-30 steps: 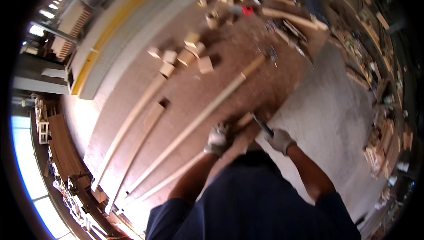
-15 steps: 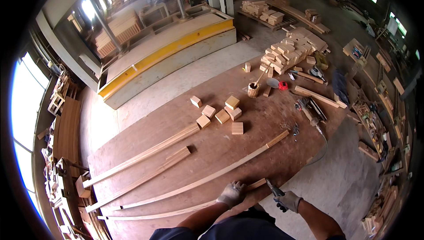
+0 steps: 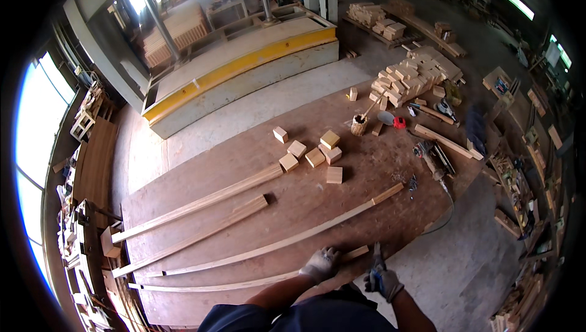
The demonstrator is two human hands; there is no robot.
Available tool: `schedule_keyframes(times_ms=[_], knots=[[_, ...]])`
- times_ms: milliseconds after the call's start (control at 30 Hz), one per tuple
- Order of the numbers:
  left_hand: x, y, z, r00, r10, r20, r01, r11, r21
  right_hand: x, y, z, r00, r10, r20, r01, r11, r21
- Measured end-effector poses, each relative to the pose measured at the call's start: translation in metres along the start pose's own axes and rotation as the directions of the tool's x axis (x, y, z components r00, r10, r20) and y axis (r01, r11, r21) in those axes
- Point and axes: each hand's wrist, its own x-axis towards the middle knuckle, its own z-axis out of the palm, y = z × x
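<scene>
Wood strip (image 3: pixel 213 287) at near side, likely light and stiff, best held toward its right end; left hand (image 3: pixel 321 265) over it, grip unclear; right hand (image 3: pixel 386 284), apart, clasping dark tool (image 3: pixel 377 262).

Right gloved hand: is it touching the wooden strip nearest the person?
Apart. The head view shows a visible gap between the right gloved hand and the near end of the wooden strip.
</scene>
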Motion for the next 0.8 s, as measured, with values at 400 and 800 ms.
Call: schedule_keyframes(times_ms=[400,800], knots=[[-0.054,-0.007,-0.021,0.992,-0.117,-0.047,0.115,0.993,-0.026,-0.016,-0.039,-0.046,0.971,-0.152,-0.187,0.104,0.965,-0.240],[-0.242,-0.090,-0.037,0.886,-0.430,-0.172,0.442,0.896,0.037,-0.038,0.126,-0.172,0.773,-0.003,-0.635,-0.504,0.604,-0.617]])
